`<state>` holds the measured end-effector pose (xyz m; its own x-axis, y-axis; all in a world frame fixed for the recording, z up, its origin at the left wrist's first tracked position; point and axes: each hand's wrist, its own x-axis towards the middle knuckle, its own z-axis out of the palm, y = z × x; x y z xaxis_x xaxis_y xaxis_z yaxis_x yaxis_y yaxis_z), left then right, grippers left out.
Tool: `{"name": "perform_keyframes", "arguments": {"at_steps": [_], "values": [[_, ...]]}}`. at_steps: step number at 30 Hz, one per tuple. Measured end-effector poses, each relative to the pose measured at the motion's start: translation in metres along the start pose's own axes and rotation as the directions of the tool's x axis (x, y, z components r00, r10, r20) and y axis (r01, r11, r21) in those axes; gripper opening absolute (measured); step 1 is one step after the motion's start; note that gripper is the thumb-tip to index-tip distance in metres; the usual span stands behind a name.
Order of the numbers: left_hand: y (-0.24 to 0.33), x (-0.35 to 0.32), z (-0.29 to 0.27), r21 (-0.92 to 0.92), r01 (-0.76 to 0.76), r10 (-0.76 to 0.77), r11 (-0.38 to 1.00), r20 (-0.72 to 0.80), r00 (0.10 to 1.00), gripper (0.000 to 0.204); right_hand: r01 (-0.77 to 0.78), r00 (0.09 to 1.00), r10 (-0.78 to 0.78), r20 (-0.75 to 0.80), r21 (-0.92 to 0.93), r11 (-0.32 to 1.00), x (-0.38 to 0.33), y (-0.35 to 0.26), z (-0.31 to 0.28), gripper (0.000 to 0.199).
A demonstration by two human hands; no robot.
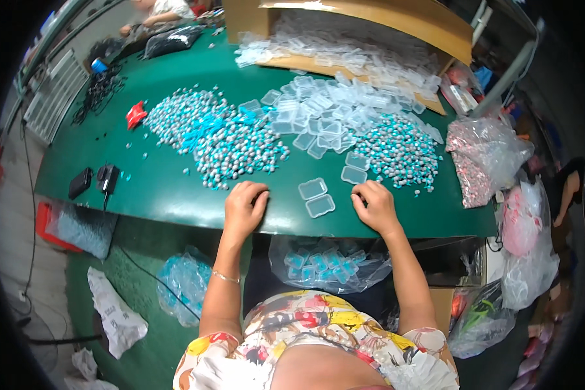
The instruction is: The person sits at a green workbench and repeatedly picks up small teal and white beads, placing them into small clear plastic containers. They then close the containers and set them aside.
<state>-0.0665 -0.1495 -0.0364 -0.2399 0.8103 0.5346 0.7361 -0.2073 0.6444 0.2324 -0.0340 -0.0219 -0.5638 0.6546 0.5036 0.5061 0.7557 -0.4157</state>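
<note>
My left hand (244,207) rests on the green table (156,188) with its fingers curled under, close to the front of a large pile of small rounded grey-and-turquoise pieces (237,153). My right hand (376,207) is curled too, beside an open clear plastic case (353,175). Whatever either hand may hold is hidden by its fingers. Between my hands lies another open clear case (317,197), flat, lid and base side by side. A second pile of grey-and-turquoise pieces (400,153) sits beyond my right hand.
Many clear cases (325,107) are heaped mid-table, before a cardboard box (461,39) of more. A red packet (136,115) and black adapter (108,177) lie left. A bag of pink pieces (471,169) stands right. Filled cases in a bag (325,266) hang below the edge.
</note>
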Motion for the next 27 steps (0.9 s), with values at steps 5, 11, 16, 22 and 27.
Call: {"name": "perform_keyframes", "arguments": {"at_steps": [5, 11, 16, 22, 27], "values": [[0.004, 0.004, 0.004, -0.023, -0.022, 0.022, 0.999, 0.005, 1.000, 0.007, 0.018, 0.999, -0.019, -0.028, -0.014, 1.000, -0.003, 0.006, 0.000, 0.009], [0.043, -0.007, 0.007, -0.058, -0.143, 0.148, 0.988, 0.100, 0.984, 0.010, 0.086, 0.994, -0.086, -0.070, -0.004, 0.996, -0.002, 0.016, 0.012, 0.008], [0.108, -0.021, 0.053, -0.203, -0.493, 0.532, 0.846, 0.398, 0.748, 0.024, 0.080, 0.987, -0.078, -0.144, 0.010, 0.997, -0.009, 0.018, 0.015, 0.009], [0.125, -0.020, 0.096, -0.184, -0.567, 0.576, 0.803, 0.483, 0.660, 0.030, 0.100, 0.961, -0.120, -0.249, -0.089, 0.991, -0.013, 0.014, 0.021, 0.006], [0.141, -0.011, 0.114, -0.147, -0.442, 0.456, 0.885, 0.469, 0.756, 0.018, 0.096, 0.938, -0.129, -0.323, -0.118, 0.988, -0.011, 0.010, 0.033, 0.007]]}}
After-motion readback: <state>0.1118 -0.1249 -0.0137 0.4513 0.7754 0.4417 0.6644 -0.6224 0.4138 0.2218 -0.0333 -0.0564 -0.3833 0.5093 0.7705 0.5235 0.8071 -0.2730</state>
